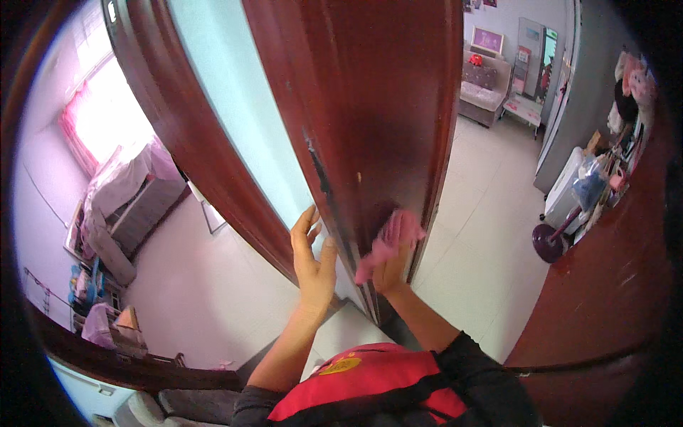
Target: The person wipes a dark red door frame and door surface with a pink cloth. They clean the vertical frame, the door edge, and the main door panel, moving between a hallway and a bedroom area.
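Observation:
My right hand (392, 272) holds a pink cloth (392, 240) against the dark red wooden door frame (368, 107), low on its broad face. The cloth and hand look slightly blurred. My left hand (312, 261) is raised beside the near edge of that frame, in front of a pale blue wall strip (240, 107). Its fingers are apart and hold nothing; whether they touch the wall or frame I cannot tell. Dark worn marks (318, 171) run down the frame's edge above my left hand. A red apron (368, 373) covers my front.
Left, a doorway opens on a room with a cloth-draped sofa (144, 208) by a bright window (114, 107). Through the right opening stand a sofa (483, 88) and a low table (523, 109). A purple round-based stand (549, 243) and a white cabinet (565, 187) line that passage. A red panel (597, 299) rises at right.

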`<state>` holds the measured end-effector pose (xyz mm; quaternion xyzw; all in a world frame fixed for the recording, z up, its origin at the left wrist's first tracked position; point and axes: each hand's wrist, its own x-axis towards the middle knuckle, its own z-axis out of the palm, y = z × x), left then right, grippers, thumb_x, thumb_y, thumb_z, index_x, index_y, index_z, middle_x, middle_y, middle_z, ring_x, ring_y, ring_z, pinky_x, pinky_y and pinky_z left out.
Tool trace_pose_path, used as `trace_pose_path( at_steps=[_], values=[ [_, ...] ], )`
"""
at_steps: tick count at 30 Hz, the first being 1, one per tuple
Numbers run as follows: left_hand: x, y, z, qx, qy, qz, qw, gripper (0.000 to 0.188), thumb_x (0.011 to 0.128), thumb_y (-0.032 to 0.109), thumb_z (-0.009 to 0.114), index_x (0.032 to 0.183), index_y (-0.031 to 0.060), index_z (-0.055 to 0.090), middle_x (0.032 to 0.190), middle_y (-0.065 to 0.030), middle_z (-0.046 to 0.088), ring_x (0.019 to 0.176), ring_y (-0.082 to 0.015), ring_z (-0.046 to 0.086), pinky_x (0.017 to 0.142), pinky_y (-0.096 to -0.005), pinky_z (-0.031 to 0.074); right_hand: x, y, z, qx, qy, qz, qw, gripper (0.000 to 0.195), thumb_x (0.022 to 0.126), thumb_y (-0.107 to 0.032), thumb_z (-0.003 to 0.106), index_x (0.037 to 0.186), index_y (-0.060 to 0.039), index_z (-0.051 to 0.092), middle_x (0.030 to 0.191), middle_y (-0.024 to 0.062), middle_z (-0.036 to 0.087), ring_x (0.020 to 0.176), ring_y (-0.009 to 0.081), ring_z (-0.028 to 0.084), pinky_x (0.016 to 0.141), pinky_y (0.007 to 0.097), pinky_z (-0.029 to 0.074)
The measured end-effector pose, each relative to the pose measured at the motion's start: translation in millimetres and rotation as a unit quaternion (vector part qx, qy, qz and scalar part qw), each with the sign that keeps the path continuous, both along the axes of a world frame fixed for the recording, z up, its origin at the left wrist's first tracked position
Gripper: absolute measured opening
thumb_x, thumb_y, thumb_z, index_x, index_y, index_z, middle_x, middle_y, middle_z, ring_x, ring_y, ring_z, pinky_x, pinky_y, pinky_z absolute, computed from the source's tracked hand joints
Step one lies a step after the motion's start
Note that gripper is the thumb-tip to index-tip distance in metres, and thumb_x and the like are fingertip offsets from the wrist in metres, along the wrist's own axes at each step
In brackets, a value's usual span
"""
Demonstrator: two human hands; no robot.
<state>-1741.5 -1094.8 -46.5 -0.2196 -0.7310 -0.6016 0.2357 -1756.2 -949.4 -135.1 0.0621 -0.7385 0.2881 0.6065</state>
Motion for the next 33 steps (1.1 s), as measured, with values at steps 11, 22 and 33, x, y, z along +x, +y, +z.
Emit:
trace_pose_path(
  at_steps=[11,22,33],
  values=[
    [-2.9,13.3,0.0,0.014,-0.012,0.034,0.999,0.047,0.098,0.018,0.05,0.14,0.003,0.037,0.137,-0.0127,0.044,0.126,-0.0221,0.044,0.105,-0.0369,0.036,-28.5,30.5,125.3,-0.008,0.098,0.133,0.986,0.044,0.087,-0.023,0.054,0.124,-0.0003,0.055,0.146,0.0257,0.033,0.131,0.0474,0.033,0.11,0.0558,0.023],
    [-0.7,22.9,-2.4,-0.023,0.024,0.043,0.999,0.055,0.096,0.017,0.054,0.144,0.0035,0.031,0.144,-0.0132,0.037,0.132,-0.0262,0.039,0.111,-0.0421,0.031,-54.4,47.8,6.3,0.005,0.045,-0.132,0.99,0.05,0.095,-0.029,0.044,0.133,0.003,0.041,0.14,0.0221,0.038,0.13,0.037,0.037,0.112,0.0449,0.023],
    [2.5,19.2,-4.5,-0.038,0.034,0.04,0.998,0.061,0.088,-0.002,0.051,0.146,0.0035,0.03,0.14,-0.0124,0.036,0.133,-0.0268,0.037,0.112,-0.0414,0.031,-32.5,13.7,-25.1,-0.202,-0.003,0.012,0.979,0.045,0.098,-0.032,0.036,0.118,0.0045,0.053,0.122,0.0178,0.052,0.109,0.0377,0.046,0.107,0.0474,0.026]
  ],
)
